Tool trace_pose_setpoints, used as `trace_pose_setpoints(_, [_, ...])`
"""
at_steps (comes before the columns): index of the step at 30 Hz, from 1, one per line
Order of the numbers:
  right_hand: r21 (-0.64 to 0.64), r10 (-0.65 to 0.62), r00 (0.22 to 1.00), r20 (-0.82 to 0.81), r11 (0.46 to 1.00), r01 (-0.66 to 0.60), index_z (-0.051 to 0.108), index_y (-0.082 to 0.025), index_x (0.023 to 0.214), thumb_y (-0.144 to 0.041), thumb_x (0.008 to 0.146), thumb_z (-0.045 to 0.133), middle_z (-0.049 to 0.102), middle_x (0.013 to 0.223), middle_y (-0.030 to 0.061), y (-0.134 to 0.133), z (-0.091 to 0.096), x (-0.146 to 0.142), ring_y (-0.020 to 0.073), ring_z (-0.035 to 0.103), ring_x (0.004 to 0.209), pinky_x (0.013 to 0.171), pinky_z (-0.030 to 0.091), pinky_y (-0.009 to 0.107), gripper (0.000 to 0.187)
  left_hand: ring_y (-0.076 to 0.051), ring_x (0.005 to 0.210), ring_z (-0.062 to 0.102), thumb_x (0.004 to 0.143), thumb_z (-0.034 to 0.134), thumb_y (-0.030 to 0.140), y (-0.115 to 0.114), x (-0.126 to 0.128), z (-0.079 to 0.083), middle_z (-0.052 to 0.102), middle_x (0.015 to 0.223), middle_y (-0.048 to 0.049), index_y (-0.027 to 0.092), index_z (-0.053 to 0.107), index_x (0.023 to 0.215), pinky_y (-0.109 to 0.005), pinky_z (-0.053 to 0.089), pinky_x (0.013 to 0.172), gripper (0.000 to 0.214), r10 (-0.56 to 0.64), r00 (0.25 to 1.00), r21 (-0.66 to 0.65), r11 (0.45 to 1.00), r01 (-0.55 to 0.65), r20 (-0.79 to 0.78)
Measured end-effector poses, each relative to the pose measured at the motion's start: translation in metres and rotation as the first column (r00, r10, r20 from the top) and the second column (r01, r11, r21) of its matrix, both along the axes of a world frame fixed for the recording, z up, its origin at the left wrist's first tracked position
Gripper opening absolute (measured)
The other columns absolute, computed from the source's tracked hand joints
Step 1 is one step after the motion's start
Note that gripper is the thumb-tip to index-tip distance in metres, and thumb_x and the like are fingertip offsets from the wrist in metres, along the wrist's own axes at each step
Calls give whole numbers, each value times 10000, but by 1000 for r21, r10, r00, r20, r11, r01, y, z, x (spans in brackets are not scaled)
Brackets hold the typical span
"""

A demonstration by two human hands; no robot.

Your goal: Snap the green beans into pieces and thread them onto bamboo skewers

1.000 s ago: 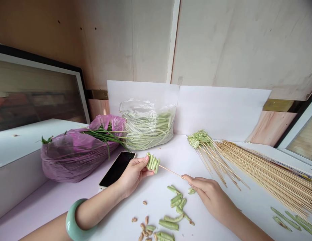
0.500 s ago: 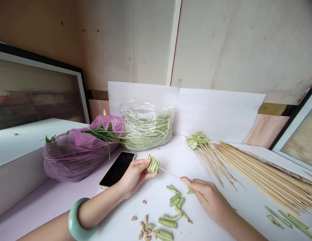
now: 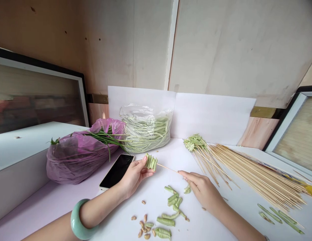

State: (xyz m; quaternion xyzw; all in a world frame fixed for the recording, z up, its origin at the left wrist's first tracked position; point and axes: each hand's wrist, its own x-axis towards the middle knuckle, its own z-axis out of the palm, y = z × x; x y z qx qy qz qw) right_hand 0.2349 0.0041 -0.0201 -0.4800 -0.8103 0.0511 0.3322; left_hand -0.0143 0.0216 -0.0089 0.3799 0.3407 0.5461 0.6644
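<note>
Two hands hold one bamboo skewer [image 3: 167, 167] over a white tabletop [image 3: 196, 227]. The left hand [image 3: 134, 177], a jade bangle [image 3: 79, 219] on its wrist, curls narrowly around folded green bean pieces [image 3: 151, 162] threaded on the skewer. The right hand [image 3: 202, 189] pinches the skewer's other end between its fingertips. At 6 o'clock lie cut bean pieces [image 3: 171, 209] and loose seeds [image 3: 143, 226]. A phone [image 3: 117, 171] sits just beside the left hand at 10 o'clock, a clear bag of long beans [image 3: 145, 132] stands at 12, and a bundle of skewers [image 3: 256, 177] lies at 3.
</note>
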Motion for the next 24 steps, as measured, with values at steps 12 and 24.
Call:
trace_pose_setpoints(12, [-20,-649,725,-230,748,663,575,-140,1080,-288,905,522,653,927,49,53,22,86,170,634,768,706,513,360,235,-160,658,659,825,594,406,-9,2,-1,694,846,-128,119,537,1002,-284,519,676,342,-47,996,6,999,48,-81])
trace_pose_setpoints(24, [-234,-627,779,16,755,613,554,-167,1163,-282,893,553,592,1154,81,79,-4,109,208,616,936,776,520,407,294,-170,639,657,766,647,443,-8,3,-2,697,768,-106,123,573,884,-290,498,652,349,-98,976,40,993,107,-193])
